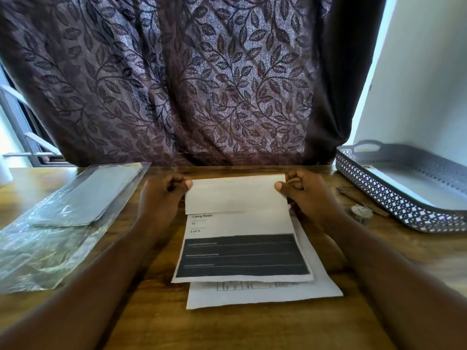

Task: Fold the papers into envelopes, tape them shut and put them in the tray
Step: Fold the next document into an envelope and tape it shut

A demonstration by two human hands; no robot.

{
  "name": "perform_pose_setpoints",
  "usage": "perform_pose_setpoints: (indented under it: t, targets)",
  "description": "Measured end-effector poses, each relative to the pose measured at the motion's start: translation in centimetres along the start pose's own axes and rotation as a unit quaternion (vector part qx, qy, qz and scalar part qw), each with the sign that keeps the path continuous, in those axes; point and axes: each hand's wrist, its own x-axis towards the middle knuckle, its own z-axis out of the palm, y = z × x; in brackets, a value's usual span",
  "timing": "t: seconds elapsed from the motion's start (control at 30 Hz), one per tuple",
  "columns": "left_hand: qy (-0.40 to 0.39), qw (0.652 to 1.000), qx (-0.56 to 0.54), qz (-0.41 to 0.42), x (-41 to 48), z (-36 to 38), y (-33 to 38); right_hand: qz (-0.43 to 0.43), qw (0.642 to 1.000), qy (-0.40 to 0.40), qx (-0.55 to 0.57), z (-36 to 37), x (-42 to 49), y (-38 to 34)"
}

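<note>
Head view: left hand (161, 198) and right hand (303, 195) pinch the top sheet (235, 195) by its folded-over upper corners, thumbs on the flap, fingers curled. Matte, printed, it lies left of the perforated grey tray (379, 195).

On the wooden table (156, 322) two hands hold one printed sheet of paper (240, 256). Its top part is folded down over the print. The left hand (161, 195) pinches the upper left corner, and the right hand (308, 195) pinches the upper right one. A second sheet (265, 296) lies under it. A dark tray (374, 195) stands at the right. Near it lies a small round thing (362, 212), maybe tape. A plastic bag (50, 236) lies at the left.
</note>
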Motion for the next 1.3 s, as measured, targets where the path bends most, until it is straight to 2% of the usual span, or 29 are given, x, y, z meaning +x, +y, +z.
perform_pose_setpoints:
  t: [0.13,0.23,0.33,0.47,0.6,0.83,0.9,0.97,1.03,1.13,1.2,1.3]
  targets:
    - [-0.008,0.997,-0.077,-0.029,-0.2,-0.2,0.3,0.028,0.998,-0.050,0.035,-0.2,0.2,0.9]
    - [-0.101,0.963,-0.225,-0.108,-0.6,0.1,0.9,0.049,0.990,-0.032,0.128,-0.1,0.3,1.1]
    - [-0.162,0.940,-0.273,-0.122,-1.0,0.6,0.8,0.069,0.976,0.000,0.206,0.0,0.2,0.8]
    - [-0.141,0.940,-0.285,-0.127,-0.9,0.7,0.8,0.083,0.963,0.005,0.256,-0.1,0.2,0.6]
    - [-0.128,0.922,-0.342,-0.125,-1.0,0.6,0.8,0.113,0.949,-0.016,0.295,-0.1,0.2,0.5]
    - [-0.126,0.903,-0.390,-0.129,-1.2,0.3,1.5,0.142,0.943,-0.046,0.299,-0.2,0.4,0.6]
    - [-0.129,0.906,-0.385,-0.118,-1.2,0.3,1.2,0.156,0.937,-0.047,0.307,-0.3,0.5,0.7]
    - [-0.124,0.930,-0.333,-0.091,-1.0,0.5,0.7,0.145,0.950,-0.036,0.274,-0.2,0.4,0.8]
    - [-0.120,0.965,-0.228,-0.049,-1.0,0.9,0.1,0.102,0.977,-0.025,0.186,-0.2,0.1,0.7]
    - [-0.114,0.985,-0.130,-0.009,-1.0,1.1,0.2,0.036,0.998,0.001,0.046,0.0,0.0,0.4]
    - [-0.102,0.990,-0.094,0.015,-0.8,1.0,0.1,-0.004,0.998,0.015,-0.054,0.2,0.0,0.3]
    - [-0.110,0.992,-0.057,0.028,-1.0,0.8,0.2,-0.069,0.981,0.012,-0.183,1.1,0.1,0.0]
